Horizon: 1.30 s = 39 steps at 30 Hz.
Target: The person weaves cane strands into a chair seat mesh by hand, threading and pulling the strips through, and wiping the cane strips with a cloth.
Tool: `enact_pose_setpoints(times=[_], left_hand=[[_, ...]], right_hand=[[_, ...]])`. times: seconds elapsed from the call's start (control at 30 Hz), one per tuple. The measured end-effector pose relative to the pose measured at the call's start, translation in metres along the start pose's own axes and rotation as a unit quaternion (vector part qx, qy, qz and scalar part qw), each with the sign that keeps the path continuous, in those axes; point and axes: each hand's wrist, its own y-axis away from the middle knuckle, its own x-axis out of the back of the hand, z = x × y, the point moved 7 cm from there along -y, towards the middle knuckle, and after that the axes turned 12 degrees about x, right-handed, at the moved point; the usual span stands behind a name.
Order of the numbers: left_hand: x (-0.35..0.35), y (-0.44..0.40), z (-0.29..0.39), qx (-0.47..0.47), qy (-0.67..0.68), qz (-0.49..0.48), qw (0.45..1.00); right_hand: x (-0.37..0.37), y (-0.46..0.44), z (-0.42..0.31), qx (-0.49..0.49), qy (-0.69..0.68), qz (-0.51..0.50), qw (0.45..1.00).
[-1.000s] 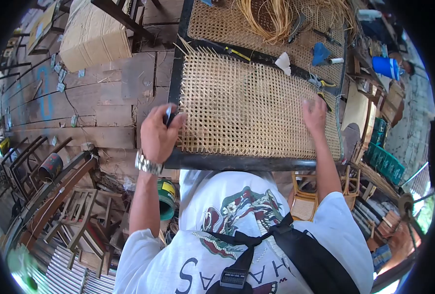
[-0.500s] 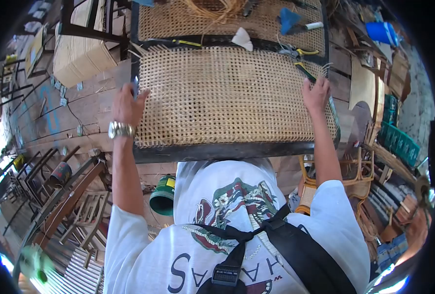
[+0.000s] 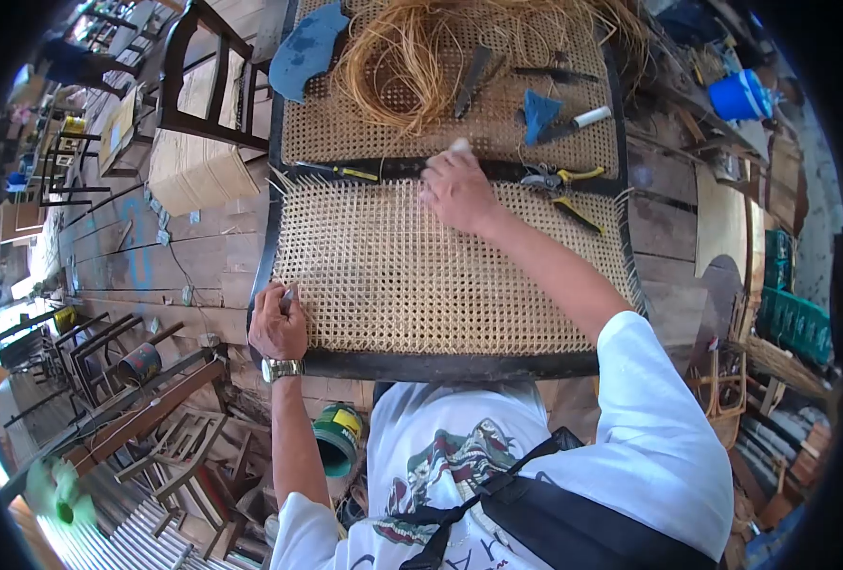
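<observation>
A woven cane panel (image 3: 440, 285) lies in a black frame (image 3: 450, 366) in front of me. At the frame's lower left corner, my left hand (image 3: 277, 323) is closed round a small dark object that I cannot make out. My right hand (image 3: 457, 190) reaches to the black middle bar, its fingers closed on a white piece (image 3: 460, 145) that shows just past them. To its right lie yellow-handled pliers (image 3: 573, 175) and a yellow and black tool (image 3: 578, 215). A yellow and black cutter (image 3: 345, 172) rests on the bar to its left.
Beyond the bar, a second cane section holds a coil of loose strands (image 3: 402, 76), a blue cloth (image 3: 540, 116), a blue flat piece (image 3: 307, 55) and a dark blade (image 3: 473, 81). A green bucket (image 3: 338, 437) stands below the frame. A dark chair (image 3: 214, 85) is at upper left.
My right hand has moved from the panel's right side to the white piece on the middle bar. My left hand has slid down along the left edge. The view has shifted.
</observation>
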Motion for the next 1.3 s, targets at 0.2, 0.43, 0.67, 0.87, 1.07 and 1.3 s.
enact_pose_setpoints(times=[0.2,0.43,0.67,0.87,1.07,1.3], left_hand=[[0.004,0.000,0.005,0.004,-0.009,0.031,0.999],[0.005,0.001,0.005,0.008,-0.009,0.021,1.000],[0.001,-0.006,0.008,0.050,0.100,-0.004,0.994],[-0.035,-0.020,0.094,0.055,0.274,-0.106,0.954],[-0.052,-0.037,0.195,0.035,0.411,-0.285,0.865],[-0.054,-0.053,0.286,-0.001,0.515,-0.324,0.794]], right_hand=[[0.017,-0.061,0.028,-0.151,-0.022,0.102,0.983],[-0.018,-0.116,0.073,-0.242,0.024,-0.032,0.969],[0.005,-0.062,0.082,-0.256,-0.362,0.139,0.886],[0.036,-0.003,0.044,-0.217,-0.621,0.217,0.721],[0.038,0.034,0.042,-0.230,-0.623,0.177,0.726],[0.020,0.040,0.041,-0.254,-0.610,0.178,0.729]])
